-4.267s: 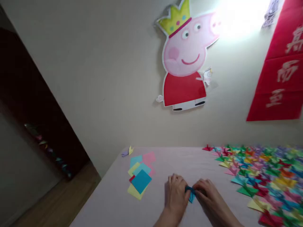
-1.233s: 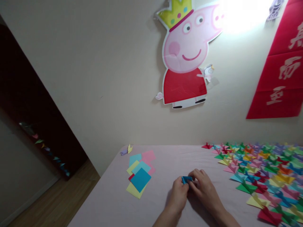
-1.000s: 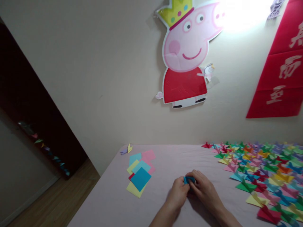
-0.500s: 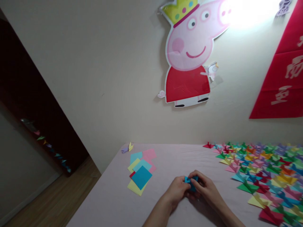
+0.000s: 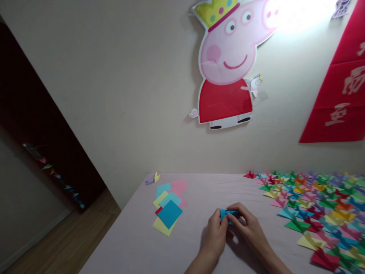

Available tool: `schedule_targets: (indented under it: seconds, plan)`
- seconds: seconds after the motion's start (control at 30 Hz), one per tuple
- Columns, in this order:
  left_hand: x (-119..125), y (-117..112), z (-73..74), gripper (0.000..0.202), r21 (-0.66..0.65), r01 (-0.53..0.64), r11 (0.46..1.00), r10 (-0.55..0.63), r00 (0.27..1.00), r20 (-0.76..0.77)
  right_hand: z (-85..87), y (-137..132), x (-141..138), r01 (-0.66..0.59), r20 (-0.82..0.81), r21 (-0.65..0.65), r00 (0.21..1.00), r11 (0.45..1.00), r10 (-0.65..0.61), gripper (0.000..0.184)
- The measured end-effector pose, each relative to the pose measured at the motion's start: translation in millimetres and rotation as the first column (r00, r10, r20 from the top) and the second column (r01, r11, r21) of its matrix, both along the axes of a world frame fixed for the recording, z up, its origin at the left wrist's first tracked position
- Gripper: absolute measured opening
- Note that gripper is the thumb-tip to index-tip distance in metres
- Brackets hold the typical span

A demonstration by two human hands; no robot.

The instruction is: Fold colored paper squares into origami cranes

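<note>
The person's left hand (image 5: 216, 230) and right hand (image 5: 251, 226) pinch a small, creased piece of blue paper (image 5: 224, 214) between them, over the tabletop (image 5: 128, 243) covered in pale pink cloth. Leftward, flat square multicoloured paper sheets (image 5: 170, 214) overlap; rightward spread sharply folded, pointed multicoloured paper birds (image 5: 333, 220). Beyond, a flat pig-shaped cutout (image 5: 225, 101) hangs on the matte wall (image 5: 137, 95).

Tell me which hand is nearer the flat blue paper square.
Left. The left hand is to the right of the blue square, not touching it; the right hand is farther right, beyond the left. Both hold the folded blue paper.
</note>
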State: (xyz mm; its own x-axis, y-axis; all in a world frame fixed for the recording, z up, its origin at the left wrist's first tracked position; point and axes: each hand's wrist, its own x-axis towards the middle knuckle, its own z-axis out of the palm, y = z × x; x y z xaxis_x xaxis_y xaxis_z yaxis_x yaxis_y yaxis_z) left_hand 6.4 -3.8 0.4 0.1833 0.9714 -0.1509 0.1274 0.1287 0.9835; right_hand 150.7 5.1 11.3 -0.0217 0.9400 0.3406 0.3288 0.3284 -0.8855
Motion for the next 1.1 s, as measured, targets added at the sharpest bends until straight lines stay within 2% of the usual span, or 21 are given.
schedule_targets:
  seconds: [0.1,0.17,0.23,0.4,0.5,0.63,0.8,0.97,1.1]
  plan:
    - [0.2,-2.7,2.8,0.027,0.116,-0.027,0.993,0.037,0.996,-0.08,1.9,-2.1,-2.8,0.014,-0.026,0.063,1.0,0.998,-0.013,0.023]
    - [0.7,-2.6,4.8,0.025,0.149,-0.048,0.988,0.062,0.994,-0.09,0.5,-2.5,-3.5,0.027,-0.049,0.086,0.999,0.996,-0.023,0.023]
    - [1.5,-2.0,6.9,0.026,0.194,-0.054,0.979,0.067,0.996,-0.06,-2.1,-1.8,-3.1,0.031,-0.067,0.1,0.997,0.994,-0.025,0.024]
    - [2.4,-2.0,10.9,0.032,0.26,-0.002,0.966,-0.016,0.998,0.068,-6.5,2.0,0.2,0.012,-0.029,0.122,1.0,0.992,-0.008,0.022]
    - [1.6,-3.2,10.8,0.033,0.263,0.0,0.965,-0.017,0.998,0.062,-7.9,3.1,2.1,0.015,-0.019,0.112,1.0,0.994,-0.013,0.022]
    - [1.7,-3.9,10.0,0.033,0.22,-0.02,0.975,0.028,0.999,-0.035,-11.8,3.6,3.3,0.046,-0.051,0.104,0.998,0.993,-0.04,0.027]
    - [3.4,-5.5,12.8,0.034,0.259,0.011,0.966,-0.023,0.999,0.044,-12.6,4.9,1.6,0.056,-0.077,0.129,0.996,0.99,-0.047,0.028]
    - [1.9,-7.7,14.0,0.032,0.213,-0.004,0.977,0.03,0.992,-0.121,-9.7,4.1,-0.2,0.065,-0.025,0.136,0.998,0.989,-0.062,0.024]
    - [3.3,-2.4,6.1,0.033,0.166,-0.037,0.985,0.04,0.999,-0.012,-10.4,4.0,1.9,0.089,-0.053,0.026,0.995,0.996,-0.088,0.026]
